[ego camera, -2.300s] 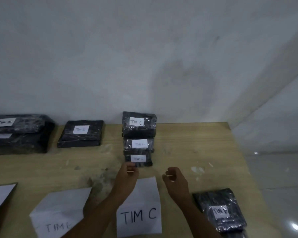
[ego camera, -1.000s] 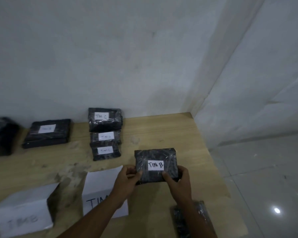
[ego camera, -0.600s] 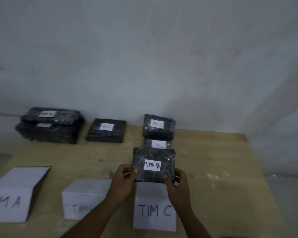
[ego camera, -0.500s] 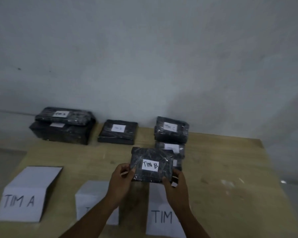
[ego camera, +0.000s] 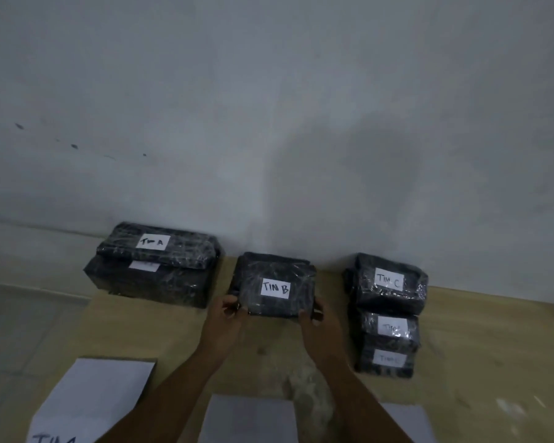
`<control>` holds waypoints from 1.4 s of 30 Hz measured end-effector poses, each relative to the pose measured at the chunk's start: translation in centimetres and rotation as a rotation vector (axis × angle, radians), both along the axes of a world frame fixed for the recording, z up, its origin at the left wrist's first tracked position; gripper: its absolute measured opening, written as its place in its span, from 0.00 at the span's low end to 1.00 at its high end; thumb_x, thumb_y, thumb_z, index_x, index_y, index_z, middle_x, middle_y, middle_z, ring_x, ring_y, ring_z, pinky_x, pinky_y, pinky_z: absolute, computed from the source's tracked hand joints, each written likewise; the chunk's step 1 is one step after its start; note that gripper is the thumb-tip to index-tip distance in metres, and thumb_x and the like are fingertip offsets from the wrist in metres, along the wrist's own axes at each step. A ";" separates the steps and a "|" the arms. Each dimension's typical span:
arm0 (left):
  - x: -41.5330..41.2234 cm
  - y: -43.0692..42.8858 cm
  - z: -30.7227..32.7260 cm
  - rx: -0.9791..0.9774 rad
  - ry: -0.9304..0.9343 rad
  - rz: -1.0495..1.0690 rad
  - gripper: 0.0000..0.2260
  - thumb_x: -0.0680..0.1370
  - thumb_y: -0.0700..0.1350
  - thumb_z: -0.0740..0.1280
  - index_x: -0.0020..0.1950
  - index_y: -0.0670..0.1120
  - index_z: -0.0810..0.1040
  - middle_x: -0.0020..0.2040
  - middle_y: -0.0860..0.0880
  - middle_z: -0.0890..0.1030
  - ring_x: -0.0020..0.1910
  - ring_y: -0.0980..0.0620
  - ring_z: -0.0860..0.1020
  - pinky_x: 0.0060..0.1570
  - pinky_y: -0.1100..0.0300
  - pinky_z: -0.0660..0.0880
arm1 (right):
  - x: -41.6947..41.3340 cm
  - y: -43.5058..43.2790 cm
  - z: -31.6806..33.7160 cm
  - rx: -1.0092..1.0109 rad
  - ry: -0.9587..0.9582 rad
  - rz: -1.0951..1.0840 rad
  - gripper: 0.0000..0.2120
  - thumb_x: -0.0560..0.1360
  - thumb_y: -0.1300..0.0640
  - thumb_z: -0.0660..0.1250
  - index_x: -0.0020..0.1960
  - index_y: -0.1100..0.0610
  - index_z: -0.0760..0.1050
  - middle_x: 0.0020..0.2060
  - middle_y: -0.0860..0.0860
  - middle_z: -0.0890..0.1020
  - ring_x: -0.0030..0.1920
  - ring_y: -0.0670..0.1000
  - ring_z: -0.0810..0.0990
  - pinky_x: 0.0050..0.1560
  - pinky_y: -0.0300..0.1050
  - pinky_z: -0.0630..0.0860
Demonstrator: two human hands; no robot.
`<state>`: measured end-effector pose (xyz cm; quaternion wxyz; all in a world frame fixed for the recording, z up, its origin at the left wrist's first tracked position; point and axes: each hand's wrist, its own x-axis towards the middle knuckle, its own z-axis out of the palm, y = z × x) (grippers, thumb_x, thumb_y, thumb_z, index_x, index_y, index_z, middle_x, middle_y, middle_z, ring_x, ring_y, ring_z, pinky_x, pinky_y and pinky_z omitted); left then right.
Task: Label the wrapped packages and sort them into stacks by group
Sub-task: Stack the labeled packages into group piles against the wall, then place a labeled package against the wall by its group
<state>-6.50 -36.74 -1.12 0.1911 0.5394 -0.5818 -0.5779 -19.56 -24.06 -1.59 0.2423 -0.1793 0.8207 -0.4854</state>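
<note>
Left hand [ego camera: 224,318] and right hand [ego camera: 318,327] pinch the TIM B package [ego camera: 277,287] (by 2 near corners).

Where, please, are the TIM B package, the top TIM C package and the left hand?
TIM B package [ego camera: 275,288]: head view, its label.
top TIM C package [ego camera: 388,280]: head view, its label.
left hand [ego camera: 223,320]: head view, its back.

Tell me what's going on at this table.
A person grips the package labelled TIM B with both hands, the left hand and right hand at its near corners, over another dark package by the wall. Whether it rests on it yet is unclear. On one side sits the two-high TIM A stack, on the other the TIM C group of three. Paper signs lie on the table's near edge.
</note>
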 end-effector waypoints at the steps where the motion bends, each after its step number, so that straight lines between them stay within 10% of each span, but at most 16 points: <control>1: -0.4 -0.5 0.0 -0.011 -0.022 -0.007 0.09 0.77 0.39 0.68 0.57 0.41 0.74 0.48 0.49 0.78 0.46 0.52 0.76 0.39 0.67 0.71 | -0.4 -0.8 0.3 0.016 0.019 0.017 0.13 0.79 0.57 0.64 0.63 0.52 0.74 0.49 0.46 0.80 0.43 0.39 0.76 0.39 0.24 0.70; 6: -1.5 -3.7 -1.0 0.025 -0.037 -0.057 0.11 0.78 0.41 0.67 0.59 0.42 0.75 0.55 0.46 0.77 0.52 0.50 0.75 0.50 0.61 0.68 | -2.0 -3.6 0.0 0.086 0.107 0.052 0.13 0.78 0.60 0.65 0.62 0.58 0.75 0.53 0.50 0.80 0.50 0.46 0.77 0.39 0.18 0.67; 10: -1.4 -4.5 -1.5 0.072 -0.034 -0.081 0.13 0.78 0.42 0.66 0.62 0.43 0.74 0.58 0.47 0.77 0.58 0.49 0.75 0.54 0.59 0.69 | -1.6 -4.3 -1.9 0.100 0.051 0.004 0.14 0.78 0.58 0.66 0.63 0.56 0.73 0.54 0.49 0.80 0.55 0.50 0.79 0.48 0.33 0.72; 17: -0.4 -2.0 0.2 -0.040 0.000 -0.004 0.11 0.78 0.39 0.67 0.59 0.46 0.71 0.50 0.53 0.74 0.43 0.64 0.72 0.37 0.69 0.68 | 0.0 -2.7 -1.3 0.033 0.031 -0.093 0.14 0.77 0.55 0.66 0.61 0.50 0.69 0.51 0.44 0.74 0.52 0.45 0.75 0.48 0.38 0.70; 21: 0.5 1.3 1.6 -0.032 0.038 -0.041 0.09 0.77 0.36 0.66 0.56 0.44 0.73 0.50 0.48 0.77 0.48 0.52 0.76 0.40 0.67 0.71 | 1.1 0.5 -0.7 -0.012 0.025 -0.081 0.15 0.76 0.59 0.68 0.61 0.54 0.71 0.54 0.48 0.76 0.54 0.48 0.76 0.50 0.39 0.72; 29: 0.1 13.5 3.0 0.048 0.007 -0.360 0.04 0.78 0.39 0.65 0.51 0.46 0.76 0.48 0.45 0.81 0.49 0.46 0.80 0.48 0.52 0.77 | 2.2 12.7 1.7 -0.012 0.000 -0.021 0.08 0.78 0.57 0.66 0.56 0.51 0.73 0.49 0.45 0.79 0.49 0.41 0.78 0.40 0.30 0.74; 42: -6.2 38.2 2.7 0.088 -0.045 -0.871 0.04 0.80 0.44 0.64 0.53 0.46 0.76 0.49 0.48 0.81 0.45 0.53 0.80 0.39 0.64 0.75 | 0.9 40.7 0.4 0.134 0.107 -0.318 0.05 0.76 0.58 0.68 0.50 0.50 0.73 0.45 0.47 0.79 0.47 0.46 0.78 0.47 0.40 0.75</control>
